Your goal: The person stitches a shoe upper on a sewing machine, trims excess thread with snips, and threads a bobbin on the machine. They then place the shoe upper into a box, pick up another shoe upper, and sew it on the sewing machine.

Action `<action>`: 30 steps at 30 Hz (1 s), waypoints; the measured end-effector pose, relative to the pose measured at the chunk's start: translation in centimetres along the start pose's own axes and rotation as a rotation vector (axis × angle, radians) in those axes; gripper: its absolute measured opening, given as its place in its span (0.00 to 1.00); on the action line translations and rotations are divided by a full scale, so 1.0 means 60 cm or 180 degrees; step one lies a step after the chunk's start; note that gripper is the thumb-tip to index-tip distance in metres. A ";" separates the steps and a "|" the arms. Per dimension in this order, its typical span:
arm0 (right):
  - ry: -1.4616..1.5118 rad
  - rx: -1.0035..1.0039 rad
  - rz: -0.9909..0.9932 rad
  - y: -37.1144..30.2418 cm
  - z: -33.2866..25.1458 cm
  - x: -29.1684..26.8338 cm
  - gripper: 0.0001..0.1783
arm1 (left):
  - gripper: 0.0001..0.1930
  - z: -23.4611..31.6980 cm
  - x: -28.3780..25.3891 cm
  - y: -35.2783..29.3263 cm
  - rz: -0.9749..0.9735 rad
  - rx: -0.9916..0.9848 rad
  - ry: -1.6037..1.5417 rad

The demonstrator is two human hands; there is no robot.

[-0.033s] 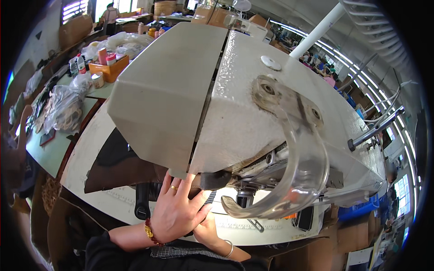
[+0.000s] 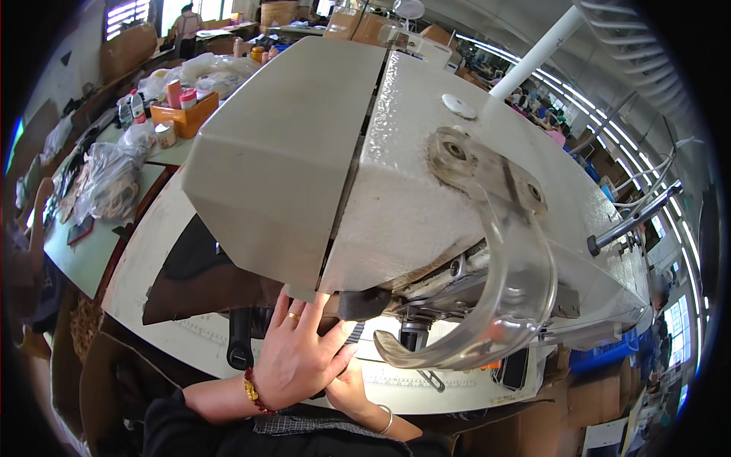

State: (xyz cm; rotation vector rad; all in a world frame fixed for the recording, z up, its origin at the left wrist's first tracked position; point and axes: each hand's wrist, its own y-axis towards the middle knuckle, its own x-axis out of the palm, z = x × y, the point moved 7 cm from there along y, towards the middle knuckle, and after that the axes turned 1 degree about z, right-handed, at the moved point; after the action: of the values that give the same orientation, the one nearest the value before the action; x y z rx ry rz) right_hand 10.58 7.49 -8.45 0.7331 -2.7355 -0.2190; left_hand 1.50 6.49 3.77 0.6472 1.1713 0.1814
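Note:
My left hand, with a ring and a red-and-gold bracelet, lies back upward below the head of a large off-white sewing machine. Its fingers are stretched out, reaching up to a dark brown, leather-like piece at the machine's lower edge; some fingertips are hidden there. Partly beneath it is my right hand, a pale bangle on its wrist. Most of the right hand's fingers are covered, so what they hold does not show. A dark strip shows beside the left thumb.
A clear curved guard hangs right of my hands. A black lever stands left of them. On the white tabletop lie a small metal tool and a dark object. An orange box stands on the left table.

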 end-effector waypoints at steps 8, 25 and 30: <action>-0.0198 0.0075 -0.0027 -0.002 0.005 -0.004 0.09 | 0.17 -0.003 0.003 0.003 -0.0062 -0.0077 -0.0100; -0.0280 -0.0120 -0.0107 0.001 -0.005 -0.002 0.20 | 0.16 0.007 -0.008 0.010 0.0222 0.0055 0.0032; -0.0137 -0.0024 -0.0018 -0.003 0.010 -0.010 0.19 | 0.16 0.004 -0.005 0.012 0.0252 0.0069 -0.0066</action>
State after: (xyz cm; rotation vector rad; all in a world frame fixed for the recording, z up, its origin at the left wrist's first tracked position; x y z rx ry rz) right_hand 10.98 7.69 -9.20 0.7428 -2.7720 -0.2491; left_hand 1.72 6.83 4.44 0.7135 1.1297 0.2288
